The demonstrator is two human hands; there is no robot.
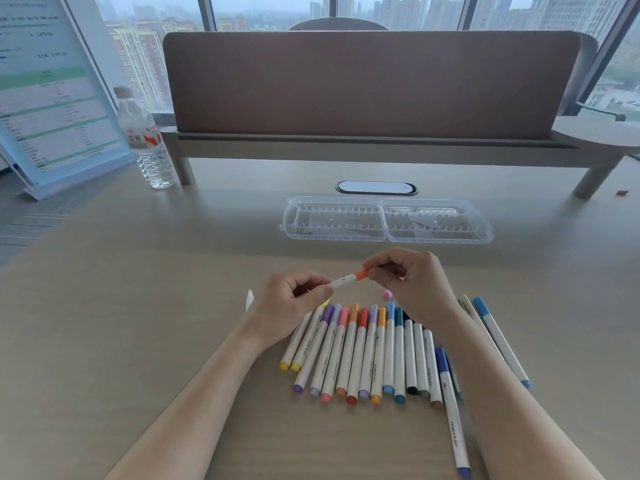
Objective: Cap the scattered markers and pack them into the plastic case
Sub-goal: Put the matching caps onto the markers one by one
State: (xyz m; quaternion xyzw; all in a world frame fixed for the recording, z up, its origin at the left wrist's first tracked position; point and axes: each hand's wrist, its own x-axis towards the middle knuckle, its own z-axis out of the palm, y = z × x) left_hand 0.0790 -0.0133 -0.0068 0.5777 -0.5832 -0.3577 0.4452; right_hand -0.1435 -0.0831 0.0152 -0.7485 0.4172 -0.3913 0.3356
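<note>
Head view shows both hands raised just above the desk (138,271), working on one marker (346,281) between them. The left hand (294,303) pinches the white barrel near its lower end, fingers curled round it; the right hand (405,275) has thumb and fingers closed on the orange cap (362,274), which sits at the barrel's tip. Whether the cap is fully seated cannot be told. To do this step well, the person would likely keep cap and barrel on one line and push straight until it stops, without twisting off axis. Below the hands, toward the near edge of the desk, a row of capped markers (363,355) lies side by side, touching, with a few more blue ones (498,341) angled off at the right. A small pink cap (387,293) lies loose just beyond the row, and a white uncapped marker (249,299) pokes out beside the left hand, so capping seems unfinished. The plastic case (388,220) lies open and flat toward the far edge, both halves without markers, well apart from the row; packing has not begun. A water bottle (145,140) stands at the far left corner.
</note>
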